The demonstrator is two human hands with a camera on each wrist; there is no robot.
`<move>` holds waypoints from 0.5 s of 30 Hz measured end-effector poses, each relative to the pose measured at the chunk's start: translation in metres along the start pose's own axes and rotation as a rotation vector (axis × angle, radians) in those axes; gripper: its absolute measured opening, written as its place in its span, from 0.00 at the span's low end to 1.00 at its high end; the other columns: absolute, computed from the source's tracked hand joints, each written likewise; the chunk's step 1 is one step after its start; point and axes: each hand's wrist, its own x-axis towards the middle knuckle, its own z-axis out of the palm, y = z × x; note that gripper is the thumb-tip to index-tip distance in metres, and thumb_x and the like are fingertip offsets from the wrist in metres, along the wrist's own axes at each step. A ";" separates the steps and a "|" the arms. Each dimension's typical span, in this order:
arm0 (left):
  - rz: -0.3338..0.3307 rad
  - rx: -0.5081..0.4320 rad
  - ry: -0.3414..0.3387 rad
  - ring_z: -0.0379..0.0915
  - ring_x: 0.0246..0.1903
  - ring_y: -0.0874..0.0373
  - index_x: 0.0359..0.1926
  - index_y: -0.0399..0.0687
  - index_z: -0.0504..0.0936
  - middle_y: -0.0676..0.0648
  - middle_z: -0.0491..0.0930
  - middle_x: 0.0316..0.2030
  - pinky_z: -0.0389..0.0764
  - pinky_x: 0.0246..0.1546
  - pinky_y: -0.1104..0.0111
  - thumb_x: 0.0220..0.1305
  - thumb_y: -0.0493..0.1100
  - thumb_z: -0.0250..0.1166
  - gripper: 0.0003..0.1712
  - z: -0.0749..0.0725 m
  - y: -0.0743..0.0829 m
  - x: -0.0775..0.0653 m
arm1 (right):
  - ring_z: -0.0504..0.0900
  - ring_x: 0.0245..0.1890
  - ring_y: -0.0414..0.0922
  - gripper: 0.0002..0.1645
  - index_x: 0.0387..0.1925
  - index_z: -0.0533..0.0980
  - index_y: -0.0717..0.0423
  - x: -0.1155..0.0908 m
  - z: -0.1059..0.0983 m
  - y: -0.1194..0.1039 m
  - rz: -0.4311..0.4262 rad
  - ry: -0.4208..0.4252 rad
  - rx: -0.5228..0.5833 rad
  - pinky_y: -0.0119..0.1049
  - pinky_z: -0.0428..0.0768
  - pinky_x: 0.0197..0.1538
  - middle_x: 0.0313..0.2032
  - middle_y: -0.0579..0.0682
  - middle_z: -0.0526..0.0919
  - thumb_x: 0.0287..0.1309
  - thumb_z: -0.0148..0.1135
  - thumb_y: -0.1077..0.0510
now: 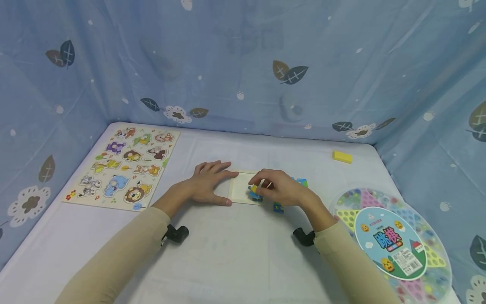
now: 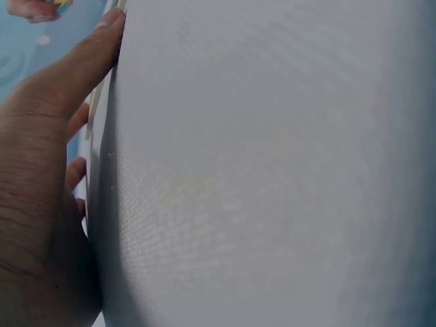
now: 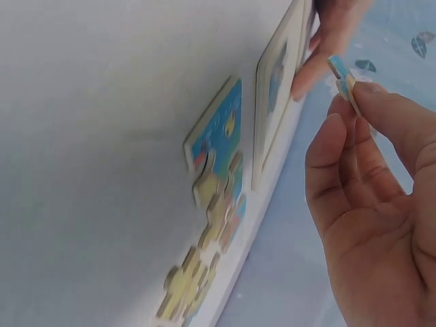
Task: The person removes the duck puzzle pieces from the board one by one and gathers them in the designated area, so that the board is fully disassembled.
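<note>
My right hand (image 1: 282,188) pinches a small jigsaw piece (image 3: 345,83) between thumb and fingers, above a shallow cream puzzle tray (image 1: 238,190). Blue and yellow show on the piece. Beneath it, a blue piece (image 3: 276,78) appears to lie inside the tray, partly hidden in the head view. With fingers spread, my left hand (image 1: 210,183) rests at the tray's left side, its thumb and index fingertip by the edge. Loose jigsaw pieces (image 3: 218,139) lie to the right of the tray, partly covered by my right hand in the head view.
An animal peg-puzzle board (image 1: 127,169) lies at the left. A yellow block (image 1: 342,157) sits at the back right. At the right front is a round Chinese checkers set (image 1: 391,242) with a blue label. Blue patterned curtains (image 1: 235,84) surround the white table (image 1: 224,249).
</note>
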 end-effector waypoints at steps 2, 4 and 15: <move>-0.003 0.000 -0.001 0.37 0.80 0.40 0.79 0.69 0.60 0.49 0.45 0.82 0.44 0.71 0.35 0.57 0.77 0.66 0.53 -0.001 0.000 0.000 | 0.84 0.40 0.41 0.15 0.56 0.81 0.53 -0.002 -0.002 0.000 0.008 0.002 0.001 0.39 0.84 0.46 0.46 0.46 0.84 0.70 0.63 0.62; -0.005 -0.002 0.000 0.37 0.80 0.40 0.79 0.69 0.60 0.49 0.45 0.82 0.43 0.71 0.35 0.57 0.77 0.66 0.53 -0.001 0.000 -0.001 | 0.84 0.40 0.41 0.15 0.56 0.81 0.52 -0.004 -0.004 0.000 0.021 0.000 -0.001 0.39 0.84 0.47 0.46 0.45 0.84 0.70 0.63 0.62; 0.015 -0.012 0.006 0.36 0.80 0.39 0.80 0.69 0.59 0.48 0.46 0.82 0.43 0.71 0.34 0.56 0.77 0.66 0.54 0.001 -0.001 -0.001 | 0.82 0.34 0.41 0.15 0.55 0.81 0.51 -0.021 -0.018 0.002 0.065 0.011 -0.002 0.39 0.81 0.43 0.43 0.44 0.84 0.69 0.65 0.60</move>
